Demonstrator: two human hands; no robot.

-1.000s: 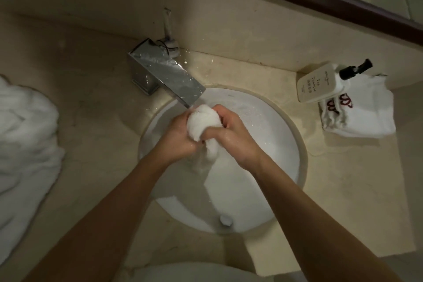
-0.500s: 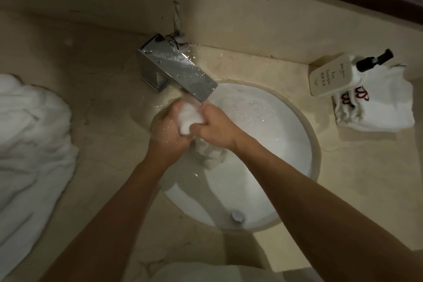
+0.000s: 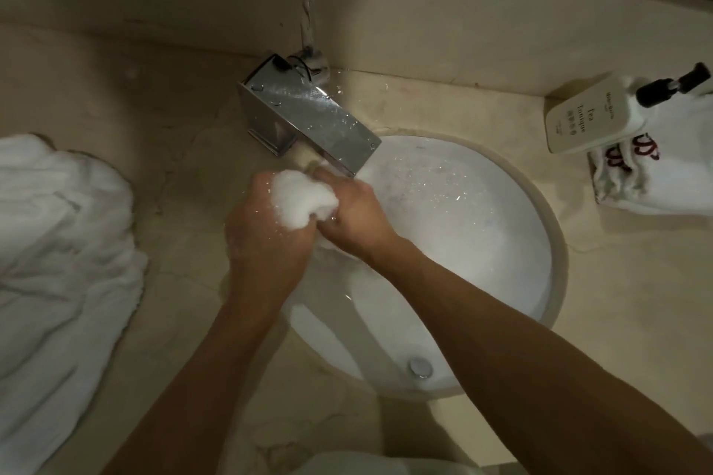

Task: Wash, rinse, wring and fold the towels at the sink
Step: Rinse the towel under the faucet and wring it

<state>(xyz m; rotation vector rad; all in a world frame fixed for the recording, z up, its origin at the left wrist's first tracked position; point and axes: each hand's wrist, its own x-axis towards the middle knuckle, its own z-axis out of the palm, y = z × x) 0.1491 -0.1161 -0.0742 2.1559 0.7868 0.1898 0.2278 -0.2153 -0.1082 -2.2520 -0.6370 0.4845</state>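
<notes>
A small white wet towel (image 3: 301,199), bunched into a ball, sat squeezed between both hands just under the spout of the square chrome tap (image 3: 308,116), at the back left edge of the round white basin (image 3: 482,243). The left hand (image 3: 262,239) held it in a closed grip from the left, and the right hand (image 3: 355,216) clenched it from the right. On the beige stone worktop (image 3: 173,127), a heap of white towels (image 3: 58,262) lay at far left; a cream pump bottle (image 3: 582,112) rested on folded white towels (image 3: 656,173) at right.
</notes>
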